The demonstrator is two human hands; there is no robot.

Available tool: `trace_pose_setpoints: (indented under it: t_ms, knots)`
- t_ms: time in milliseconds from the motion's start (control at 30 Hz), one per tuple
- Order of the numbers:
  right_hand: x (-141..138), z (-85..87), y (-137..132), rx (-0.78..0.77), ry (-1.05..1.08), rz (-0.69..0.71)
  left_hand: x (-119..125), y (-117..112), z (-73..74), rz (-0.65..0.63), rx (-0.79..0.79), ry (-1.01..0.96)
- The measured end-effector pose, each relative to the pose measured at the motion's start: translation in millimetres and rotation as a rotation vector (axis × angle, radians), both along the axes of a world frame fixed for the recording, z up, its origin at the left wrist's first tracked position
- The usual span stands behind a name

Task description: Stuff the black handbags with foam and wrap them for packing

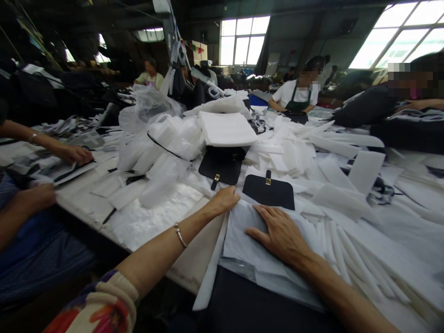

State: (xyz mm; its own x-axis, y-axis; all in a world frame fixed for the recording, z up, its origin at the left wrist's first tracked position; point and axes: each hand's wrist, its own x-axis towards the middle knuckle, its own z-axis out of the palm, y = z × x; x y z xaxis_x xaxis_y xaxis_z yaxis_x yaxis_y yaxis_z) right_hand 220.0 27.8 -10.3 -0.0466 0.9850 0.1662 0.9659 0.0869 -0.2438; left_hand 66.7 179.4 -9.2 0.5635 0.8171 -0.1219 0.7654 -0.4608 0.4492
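Observation:
My left hand is closed at the upper left corner of a sheet of white tissue paper, and its fingertips are partly hidden. Spread flat on that same sheet is my right hand, fingers apart. A large black piece shows from under the paper's lower edge. Just beyond my hands lie two black bag flaps with gold clasps, the left flap and the right flap. A long white foam strip runs along the paper's left side.
White foam sheets and clear plastic bags are heaped ahead. Bundled white strips lie on the right. A co-worker's hand works at the left, with another arm below it. Several people sit across the table.

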Motion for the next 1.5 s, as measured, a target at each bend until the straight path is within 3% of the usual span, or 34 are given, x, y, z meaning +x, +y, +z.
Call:
trace_pose_setpoints:
  t_ms: [433,567,633,700,767,833,1033,1200,1367,1500]
  knots:
    - [-1,-6.5,4,0.02,-0.137,-0.118,-2,-3,-9.4,-0.015,0.075,-0.077]
    - [0,-5.0,4,0.007,-0.153,-0.116,-1,-9,5.2,-0.053,0.148,-0.074]
    - [-2,-4.1,4,0.01,-0.162,-0.118,6,-18,19.1,-0.152,0.274,-0.099]
    - [-4,-3.5,3,0.017,-0.173,-0.123,15,-29,29.7,-0.342,0.399,-0.074]
    - [-5,-3.1,2,0.016,-0.178,-0.134,23,-40,31.7,-0.544,0.433,0.026]
    - [-3,-2.4,3,0.002,-0.149,-0.151,26,-46,24.5,-0.609,0.387,0.124]
    - [29,2.0,11,-0.186,0.11,-0.112,18,-42,-1.8,-0.49,0.375,0.123]
    - [47,-0.7,10,-0.185,-0.064,-0.316,18,-45,0.6,-0.443,0.362,0.109]
    - [44,-2.4,10,-0.178,-0.073,-0.304,19,-46,0.3,-0.404,0.343,0.112]
    - [48,-3.3,12,-0.211,-0.034,-0.313,12,-41,3.0,-0.461,0.229,0.118]
